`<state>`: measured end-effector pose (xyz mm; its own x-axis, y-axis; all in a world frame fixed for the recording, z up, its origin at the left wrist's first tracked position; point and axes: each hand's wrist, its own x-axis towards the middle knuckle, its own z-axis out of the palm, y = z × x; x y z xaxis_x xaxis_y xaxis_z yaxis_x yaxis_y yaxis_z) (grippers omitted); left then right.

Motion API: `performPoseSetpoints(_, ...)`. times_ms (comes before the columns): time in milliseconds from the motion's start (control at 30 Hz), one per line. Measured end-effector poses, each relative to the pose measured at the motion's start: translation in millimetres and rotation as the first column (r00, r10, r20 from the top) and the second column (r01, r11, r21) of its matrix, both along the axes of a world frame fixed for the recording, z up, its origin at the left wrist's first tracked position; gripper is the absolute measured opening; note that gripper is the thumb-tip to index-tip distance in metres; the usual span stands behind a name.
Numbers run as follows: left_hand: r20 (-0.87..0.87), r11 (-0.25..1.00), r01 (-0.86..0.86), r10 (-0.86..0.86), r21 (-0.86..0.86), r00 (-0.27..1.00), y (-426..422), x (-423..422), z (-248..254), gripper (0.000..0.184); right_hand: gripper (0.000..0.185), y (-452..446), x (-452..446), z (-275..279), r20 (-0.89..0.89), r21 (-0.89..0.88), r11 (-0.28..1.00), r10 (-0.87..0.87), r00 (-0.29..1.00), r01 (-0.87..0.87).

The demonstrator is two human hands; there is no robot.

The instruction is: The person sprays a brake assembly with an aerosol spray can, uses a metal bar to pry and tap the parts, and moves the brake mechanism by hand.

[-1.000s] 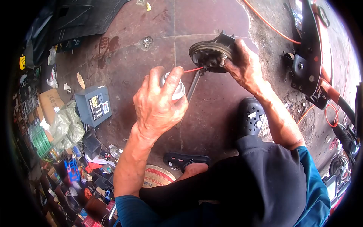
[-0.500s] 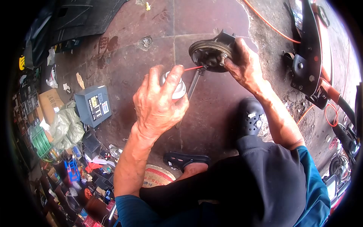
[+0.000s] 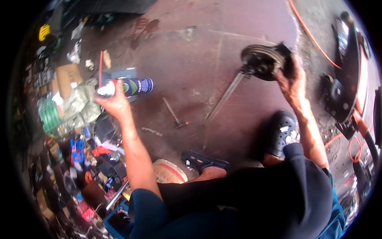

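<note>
My left hand [image 3: 115, 104] is closed around the top of a spray can [image 3: 140, 86], off to the left over the floor. The can lies sideways in the grip, its silver end to the left, with a thin red straw [image 3: 101, 65] pointing up from it. On the right, my right hand [image 3: 293, 81] grips the edge of a round, dark brake plate [image 3: 260, 61] whose inner side faces the camera. A long metal rod [image 3: 226, 96] slants down from the plate's lower left edge. Some fingers of the right hand are hidden behind the plate.
On the floor lies a thin tool [image 3: 172, 113] with a black and orange end. A grey box [image 3: 124, 73] stands behind the can. Clutter and a plastic bag [image 3: 81, 104] fill the left. An orange hose [image 3: 312, 34] and an orange-black metal frame [image 3: 352, 81] are at right.
My left hand has swung left with the spray can, away from the brake plate, and the can has tipped sideways. The view has shifted, and the plate appears farther right, still held.
</note>
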<state>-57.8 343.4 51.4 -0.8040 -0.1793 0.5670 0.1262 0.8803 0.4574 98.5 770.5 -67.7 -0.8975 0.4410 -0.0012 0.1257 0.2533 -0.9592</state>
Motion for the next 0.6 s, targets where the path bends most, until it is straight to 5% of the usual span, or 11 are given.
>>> performPoseSetpoints(67,-0.013,0.999,-0.03,0.029,-0.046,0.999,-48.6,-1.9,-21.7,0.066,0.029,-2.3,-0.9,5.8,0.058,-0.113,0.993,0.023,0.998,-0.016)
performPoseSetpoints(167,-0.024,0.99,-0.118,0.116,-0.079,0.993,-67.4,10.3,-40.6,0.063,0.06,-10.5,-1.3,23.3,0.1,-0.03,1.0,-0.005,0.995,0.008)
performPoseSetpoints(200,-0.031,0.992,-0.11,0.109,-0.06,0.994,-69.3,16.4,-46.1,0.063,0.083,-4.9,2.1,2.9,0.181,0.079,0.997,-0.026,0.983,0.011)
performPoseSetpoints(233,-0.037,0.994,-0.101,0.099,-0.037,0.994,-72.0,21.4,-53.0,0.064,0.086,-9.0,-2.9,3.3,0.086,0.025,0.999,-0.039,0.996,0.037)
performPoseSetpoints(300,-0.049,0.994,-0.106,0.106,0.021,0.993,-84.9,24.2,-57.8,0.065,0.082,-8.1,-7.7,5.0,0.185,0.089,0.993,-0.088,0.979,0.072)
performPoseSetpoints(367,-0.029,0.974,-0.182,0.18,-0.133,0.983,-99.7,24.6,-59.4,0.066,0.077,-6.2,-11.3,2.5,0.215,0.145,0.986,-0.112,0.97,0.082)
performPoseSetpoints(500,-0.016,0.973,-0.204,0.204,-0.107,0.979,-101.2,23.1,-55.1,0.065,0.051,2.6,-10.1,-6.8,0.019,-0.085,0.994,-0.063,0.998,0.065)
performPoseSetpoints(600,0.012,0.968,-0.248,0.248,-0.044,0.969,-100.0,26.5,-53.7,0.064,0.047,11.7,-4.6,-0.7,0.044,-0.039,0.997,-0.068,0.997,0.07)
